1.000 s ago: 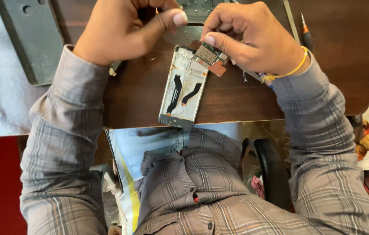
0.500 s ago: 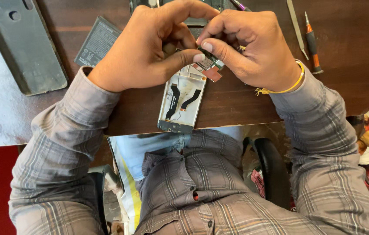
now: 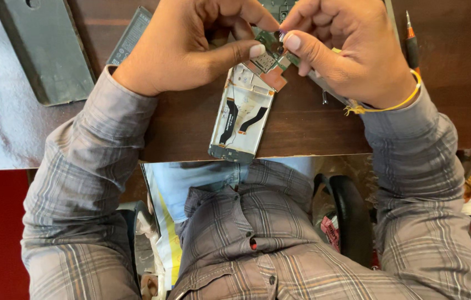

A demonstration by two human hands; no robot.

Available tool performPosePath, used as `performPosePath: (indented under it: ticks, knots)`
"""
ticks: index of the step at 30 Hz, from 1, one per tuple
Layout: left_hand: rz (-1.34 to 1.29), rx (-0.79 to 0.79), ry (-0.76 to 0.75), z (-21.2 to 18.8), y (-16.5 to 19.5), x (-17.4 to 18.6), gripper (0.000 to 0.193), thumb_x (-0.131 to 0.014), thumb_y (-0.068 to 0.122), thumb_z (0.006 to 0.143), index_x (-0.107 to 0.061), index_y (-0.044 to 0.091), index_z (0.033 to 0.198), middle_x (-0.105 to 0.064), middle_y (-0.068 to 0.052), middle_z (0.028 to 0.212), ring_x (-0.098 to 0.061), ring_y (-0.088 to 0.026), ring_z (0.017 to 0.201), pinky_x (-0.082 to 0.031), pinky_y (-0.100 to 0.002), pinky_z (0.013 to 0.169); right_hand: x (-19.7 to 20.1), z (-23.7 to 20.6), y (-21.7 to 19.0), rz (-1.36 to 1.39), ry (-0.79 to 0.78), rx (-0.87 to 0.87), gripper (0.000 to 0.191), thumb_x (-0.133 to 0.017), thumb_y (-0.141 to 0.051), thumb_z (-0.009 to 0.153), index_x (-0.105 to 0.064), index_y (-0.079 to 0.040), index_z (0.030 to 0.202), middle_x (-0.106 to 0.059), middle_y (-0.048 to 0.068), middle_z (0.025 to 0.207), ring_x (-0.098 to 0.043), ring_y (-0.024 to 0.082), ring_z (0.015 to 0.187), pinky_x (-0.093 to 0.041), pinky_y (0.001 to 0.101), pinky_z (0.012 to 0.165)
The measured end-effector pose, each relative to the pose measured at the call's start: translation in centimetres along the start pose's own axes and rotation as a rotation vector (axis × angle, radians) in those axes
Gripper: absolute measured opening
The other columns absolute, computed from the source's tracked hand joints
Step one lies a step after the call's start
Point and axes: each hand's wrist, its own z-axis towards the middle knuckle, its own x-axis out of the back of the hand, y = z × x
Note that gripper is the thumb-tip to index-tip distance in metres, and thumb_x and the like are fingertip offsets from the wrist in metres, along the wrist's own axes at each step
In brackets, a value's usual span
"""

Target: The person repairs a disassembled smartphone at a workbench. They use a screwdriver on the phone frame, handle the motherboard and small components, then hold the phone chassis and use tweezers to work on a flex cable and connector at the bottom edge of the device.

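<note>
Dark wood surface (image 3: 313, 128) carries an opened phone (image 3: 242, 114), lying face down at the near edge, inner cables exposed. Both hands meet above its far end. The left hand (image 3: 191, 47) and right hand (image 3: 352, 50) each pinch a small green circuit board (image 3: 268, 44) between thumb and fingertips. A grey back cover (image 3: 46, 53) lies far left, a battery (image 3: 130, 36) beside it, a screwdriver (image 3: 411, 41) far right.
</note>
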Motion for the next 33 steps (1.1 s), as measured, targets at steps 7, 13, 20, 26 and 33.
performPosePath:
  ticks: [7,13,20,26,33]
  knots:
    - [0.024,-0.085,-0.005,-0.3,-0.9,0.1,0.013,-0.070,-0.004,0.112,-0.061,-0.004,0.121,-0.070,-0.009,0.120,-0.073,-0.011,0.102,-0.060,-0.022,0.087,0.1,-0.1,0.0,-0.029,-0.037,-0.029,0.020,-0.067,-0.019,0.106,-0.061,0.000,0.110,-0.065,0.002,0.090,-0.062,0.004,0.071,-0.053,0.0187,0.063]
    - [0.072,-0.004,0.046,-0.5,-1.3,-0.1,0.019,-0.073,-0.001,0.107,-0.062,-0.001,0.122,-0.071,-0.008,0.116,-0.071,-0.010,0.101,-0.058,-0.024,0.083,0.4,-0.2,0.2,-0.041,-0.107,0.083,0.022,-0.070,-0.009,0.110,-0.056,0.005,0.119,-0.071,0.012,0.105,-0.076,0.016,0.101,-0.060,0.0235,0.081]
    - [0.233,-0.010,0.132,-0.9,-2.3,-0.1,0.018,-0.076,0.001,0.105,-0.064,-0.002,0.118,-0.074,-0.008,0.107,-0.070,-0.010,0.094,-0.056,-0.023,0.076,0.6,-0.3,0.3,-0.038,-0.082,0.072,0.015,-0.068,0.000,0.108,-0.056,0.005,0.115,-0.072,0.013,0.105,-0.075,0.017,0.099,-0.061,0.0249,0.084]
    - [0.261,-0.086,0.102,-1.2,-3.2,0.0,0.014,-0.072,-0.006,0.110,-0.065,-0.003,0.122,-0.075,-0.011,0.112,-0.073,-0.011,0.099,-0.058,-0.022,0.081,0.6,-0.3,0.6,-0.131,-0.049,0.091,0.013,-0.071,0.004,0.105,-0.060,0.007,0.113,-0.072,0.013,0.103,-0.072,0.013,0.093,-0.059,0.0233,0.082]
    - [0.279,-0.087,0.091,-0.9,-2.5,-0.2,0.017,-0.072,-0.009,0.107,-0.064,-0.003,0.121,-0.075,-0.010,0.113,-0.074,-0.012,0.100,-0.057,-0.020,0.078,0.8,-0.6,0.8,-0.163,-0.022,0.085,0.014,-0.072,0.004,0.106,-0.062,0.007,0.114,-0.071,0.011,0.103,-0.069,0.009,0.088,-0.057,0.0220,0.080]
